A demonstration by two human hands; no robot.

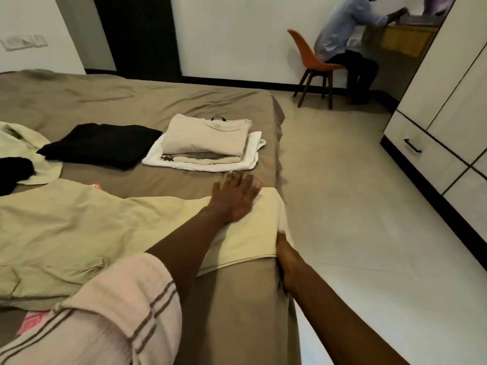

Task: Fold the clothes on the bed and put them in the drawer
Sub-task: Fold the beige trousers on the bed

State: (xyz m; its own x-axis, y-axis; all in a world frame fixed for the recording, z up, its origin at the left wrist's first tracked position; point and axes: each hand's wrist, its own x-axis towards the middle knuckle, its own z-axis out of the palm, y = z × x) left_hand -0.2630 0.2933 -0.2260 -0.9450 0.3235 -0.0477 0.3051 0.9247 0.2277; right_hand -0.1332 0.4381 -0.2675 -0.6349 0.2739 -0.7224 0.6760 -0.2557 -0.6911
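A pale yellow garment (79, 227) lies spread across the near part of the brown bed (131, 101), one end reaching the bed's right edge. My left hand (234, 198) presses flat on that end, fingers straight. My right hand (286, 259) is at the bed's side edge and pinches the garment's hanging corner; its fingers are mostly hidden. Farther back is a stack of folded beige and white clothes (210, 138), and left of it a folded black garment (105, 144). The wardrobe drawer (421, 151) at the right is closed.
Another pale garment (15, 140) and a black cloth (13, 172) lie at the left edge. A pink item (34, 320) peeks out near my sleeve. A person (342, 30) sits on an orange chair (313, 61) at the far wall. Bare floor separates bed and wardrobe.
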